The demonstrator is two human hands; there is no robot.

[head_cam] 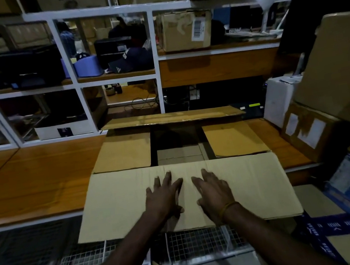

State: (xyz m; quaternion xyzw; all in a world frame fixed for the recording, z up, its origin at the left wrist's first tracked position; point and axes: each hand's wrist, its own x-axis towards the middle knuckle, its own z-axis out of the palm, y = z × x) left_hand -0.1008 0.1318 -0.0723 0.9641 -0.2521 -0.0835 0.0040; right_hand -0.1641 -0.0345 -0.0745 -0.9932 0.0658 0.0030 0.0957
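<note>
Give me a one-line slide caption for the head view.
Left hand and right hand rest flat on the near flap of an open cardboard box on a wooden table.

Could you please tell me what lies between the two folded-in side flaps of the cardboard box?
In the head view, between the left side flap and the right side flap is only an open gap showing pale cardboard inside the box.

Your left hand (163, 197) and right hand (213, 191) rest side by side on the near flap (117, 205). Behind it, the open box (179, 152) sits on the table (34, 177); shelves (74, 84) stand behind that.
</note>
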